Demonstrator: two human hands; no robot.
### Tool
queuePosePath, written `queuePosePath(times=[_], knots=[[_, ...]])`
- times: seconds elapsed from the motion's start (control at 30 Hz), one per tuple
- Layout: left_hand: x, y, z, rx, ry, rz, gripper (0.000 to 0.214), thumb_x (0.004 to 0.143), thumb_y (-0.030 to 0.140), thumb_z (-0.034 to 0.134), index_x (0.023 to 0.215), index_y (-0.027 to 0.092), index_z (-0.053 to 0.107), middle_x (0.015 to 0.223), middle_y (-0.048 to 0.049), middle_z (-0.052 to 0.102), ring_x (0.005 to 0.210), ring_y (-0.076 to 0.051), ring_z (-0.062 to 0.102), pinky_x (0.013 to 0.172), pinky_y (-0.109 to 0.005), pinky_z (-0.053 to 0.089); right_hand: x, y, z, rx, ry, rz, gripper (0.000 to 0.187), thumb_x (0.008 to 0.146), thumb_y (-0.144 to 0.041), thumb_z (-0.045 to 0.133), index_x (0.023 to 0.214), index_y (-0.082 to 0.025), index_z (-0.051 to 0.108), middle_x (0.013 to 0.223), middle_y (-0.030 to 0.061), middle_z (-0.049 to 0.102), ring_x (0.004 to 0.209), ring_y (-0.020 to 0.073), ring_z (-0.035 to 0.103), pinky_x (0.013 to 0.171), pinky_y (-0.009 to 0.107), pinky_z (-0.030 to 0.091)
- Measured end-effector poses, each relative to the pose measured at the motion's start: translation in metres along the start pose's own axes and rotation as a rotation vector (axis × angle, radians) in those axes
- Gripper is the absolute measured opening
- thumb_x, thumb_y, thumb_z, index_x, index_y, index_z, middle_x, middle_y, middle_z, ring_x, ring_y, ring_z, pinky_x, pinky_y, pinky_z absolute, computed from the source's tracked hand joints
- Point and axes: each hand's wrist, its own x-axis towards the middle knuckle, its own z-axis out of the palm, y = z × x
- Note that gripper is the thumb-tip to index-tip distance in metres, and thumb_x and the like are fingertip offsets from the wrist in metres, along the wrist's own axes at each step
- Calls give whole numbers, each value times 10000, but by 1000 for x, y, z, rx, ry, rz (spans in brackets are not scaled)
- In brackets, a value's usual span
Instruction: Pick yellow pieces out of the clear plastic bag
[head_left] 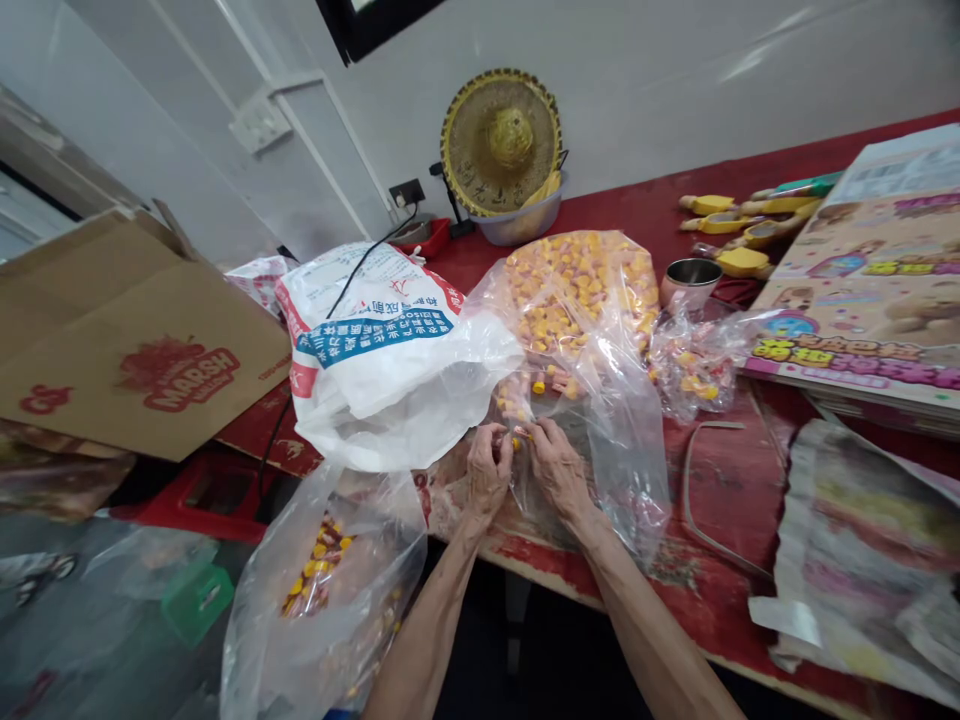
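Note:
At the mouth of a clear plastic bag [626, 430] full of small yellow-and-pink pieces [577, 285], my two hands work close together. My left hand [489, 468] is closed, its fingers curled in; what they hold is hidden. Beside it, my right hand [556, 468] pinches a tiny yellow-and-pink piece [519, 438] at its fingertips. More loose pieces lie just beyond the fingers, inside the bag's opening. Another clear bag [337, 590] hangs at the table's front edge, left of my left forearm, with similar pieces in it.
A white printed sack [382, 340] lies left of my hands. Behind stand a straw hat [510, 140] and a plastic basin [521, 222]. A metal cup [690, 280], a small clear bag [697, 365] and stacked printed boxes [862, 300] are rightward. A cardboard box [135, 340] stands left.

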Motion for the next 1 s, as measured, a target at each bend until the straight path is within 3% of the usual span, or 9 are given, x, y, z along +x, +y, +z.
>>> queuePosePath(times=[0.13,0.27,0.37,0.53,0.73,0.9,1.0], knots=[[-1,1,0,4,47,33,130,1065,299,544,1071,219,647,990,-71,715,872,-202,686,807,-315,563,2,-1,-3,51,38,-10,366,1160,-228,334,1269,-194,682,1179,120,688,1005,240,679,833,307,565],[-2,1,3,-3,-29,71,142,1078,283,506,1069,218,632,975,-65,703,835,-190,675,789,-306,552,2,1,-3,23,4,-4,370,1160,-239,347,1354,-181,657,1170,128,706,977,251,671,814,317,551],[-2,1,2,-1,-25,67,150,1086,300,508,1064,217,630,958,-60,695,807,-182,663,762,-295,544,2,2,-3,2,-16,-18,359,1162,-244,352,1314,-189,672,1133,123,714,962,258,659,830,329,543],[-2,0,0,18,23,29,146,1072,311,536,1093,215,644,992,-72,706,843,-192,679,784,-304,562,2,1,-3,14,57,-38,339,1161,-234,360,1303,-178,664,1136,129,711,996,263,660,860,340,548],[-2,1,2,10,-50,0,158,1077,306,521,1071,208,646,992,-78,710,818,-190,670,763,-305,554,2,2,-4,-29,-66,-39,289,1144,-209,405,1125,-197,693,1080,106,709,925,254,647,823,346,538],[-2,1,1,21,21,54,150,1081,307,527,1102,209,638,996,-73,703,836,-191,668,788,-308,550,3,0,-5,1,4,-28,322,1144,-192,377,1270,-192,674,1162,118,709,1019,255,661,873,334,547],[-2,1,2,35,6,72,151,1088,302,512,1086,208,630,971,-69,692,811,-188,658,762,-303,535,2,1,-4,-41,-44,-32,291,1153,-226,403,1183,-193,691,1093,111,708,947,255,651,832,338,540]])
